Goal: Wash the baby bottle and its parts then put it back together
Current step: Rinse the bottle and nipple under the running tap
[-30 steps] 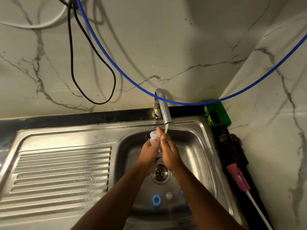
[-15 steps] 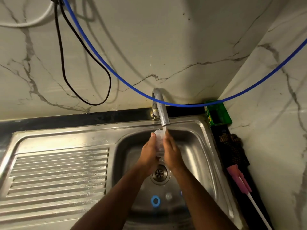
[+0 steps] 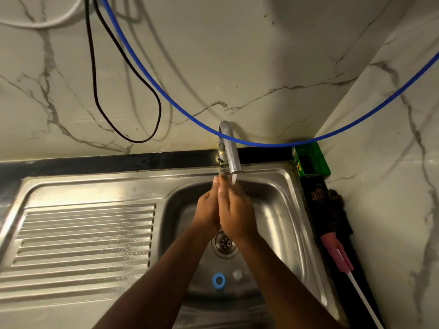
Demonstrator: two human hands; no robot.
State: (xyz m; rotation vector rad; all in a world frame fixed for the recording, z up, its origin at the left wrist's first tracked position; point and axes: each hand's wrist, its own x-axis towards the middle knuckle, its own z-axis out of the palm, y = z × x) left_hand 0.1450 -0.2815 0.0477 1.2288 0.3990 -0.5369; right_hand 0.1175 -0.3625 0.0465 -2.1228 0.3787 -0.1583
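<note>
Here I see the left hand [image 3: 206,211] and right hand [image 3: 234,213] pressed palm to palm under the tap [image 3: 230,153], likely to catch its stream. Whether they enclose a bottle part, I cannot tell; a blue ring [image 3: 218,280] waits by the sink [image 3: 287,210] basin's near edge.

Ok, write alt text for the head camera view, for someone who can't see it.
Two hands, left hand and right hand, pressed together under a thin stream from the tap over a steel sink. A blue ring lies in the basin; a pink-headed brush rests at right.
</note>
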